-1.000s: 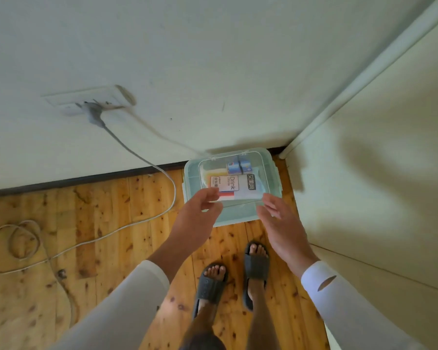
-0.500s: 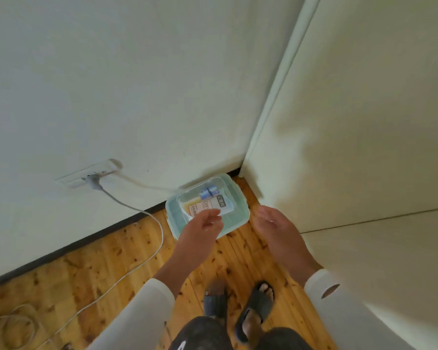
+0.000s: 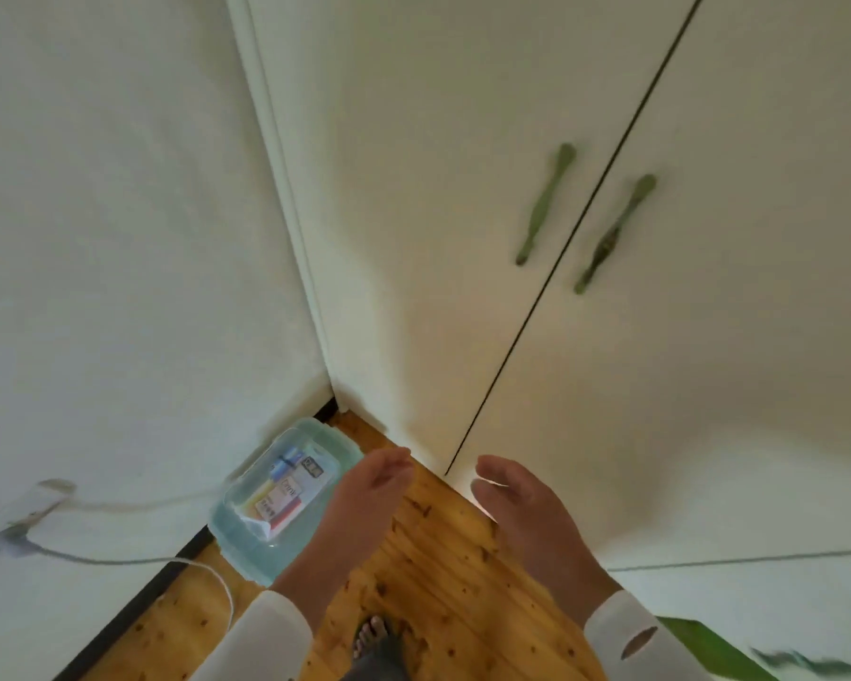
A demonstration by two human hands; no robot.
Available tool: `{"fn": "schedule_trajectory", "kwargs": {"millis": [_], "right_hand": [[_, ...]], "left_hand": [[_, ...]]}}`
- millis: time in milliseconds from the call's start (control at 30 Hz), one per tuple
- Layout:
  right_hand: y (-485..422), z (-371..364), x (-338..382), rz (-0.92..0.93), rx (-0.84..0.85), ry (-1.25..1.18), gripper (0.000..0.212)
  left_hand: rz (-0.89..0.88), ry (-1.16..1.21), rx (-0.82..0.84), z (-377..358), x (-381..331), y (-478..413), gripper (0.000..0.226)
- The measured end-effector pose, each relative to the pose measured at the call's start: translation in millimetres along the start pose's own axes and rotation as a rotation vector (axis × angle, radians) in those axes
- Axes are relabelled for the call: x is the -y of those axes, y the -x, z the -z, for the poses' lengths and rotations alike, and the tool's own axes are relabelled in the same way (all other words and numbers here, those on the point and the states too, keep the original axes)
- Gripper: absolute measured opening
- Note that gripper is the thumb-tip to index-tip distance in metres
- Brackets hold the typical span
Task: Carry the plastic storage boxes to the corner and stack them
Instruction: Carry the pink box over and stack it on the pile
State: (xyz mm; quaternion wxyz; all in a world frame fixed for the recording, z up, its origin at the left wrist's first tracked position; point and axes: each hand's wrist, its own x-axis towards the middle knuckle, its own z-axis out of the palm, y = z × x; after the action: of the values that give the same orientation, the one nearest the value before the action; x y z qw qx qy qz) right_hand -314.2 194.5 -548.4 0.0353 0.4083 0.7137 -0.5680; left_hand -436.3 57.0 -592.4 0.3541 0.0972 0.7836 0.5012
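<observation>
- One storage box (image 3: 281, 503), lid on, sits on the wood floor (image 3: 438, 557) in the corner, against the wall (image 3: 119, 287) and near the cupboard (image 3: 463, 238).
- Nothing is stacked on it; no other box is in view.
- Left hand (image 3: 367, 498) and right hand (image 3: 522, 508) hover empty, fingers loose and slightly apart.
- Judgement: first box placed; others left to fetch and stack.

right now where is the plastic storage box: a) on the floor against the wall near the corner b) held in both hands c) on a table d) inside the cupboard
A: the plastic storage box sits on the wooden floor against the wall near the corner, while the left hand and the right hand are open above the floor and hold nothing.
</observation>
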Motion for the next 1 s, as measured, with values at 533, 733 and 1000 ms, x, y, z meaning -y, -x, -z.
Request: {"fn": "schedule_trajectory", "kwargs": {"millis": [533, 733, 1000], "right_hand": [[161, 181, -104, -0.028, -0.485, -0.32, 0.035], [237, 237, -169, -0.049, -0.71, -0.485, 0.028], [318, 277, -257, -0.087, -0.944, -0.648, 0.021]], "left_hand": [[-0.362, -0.277, 0.524, -217, -115, 95, 0.015], [-0.435, -0.319, 0.711, -311, -132, 161, 0.013], [-0.498, -0.418, 0.918, -414, -122, 246, 0.013]]}}
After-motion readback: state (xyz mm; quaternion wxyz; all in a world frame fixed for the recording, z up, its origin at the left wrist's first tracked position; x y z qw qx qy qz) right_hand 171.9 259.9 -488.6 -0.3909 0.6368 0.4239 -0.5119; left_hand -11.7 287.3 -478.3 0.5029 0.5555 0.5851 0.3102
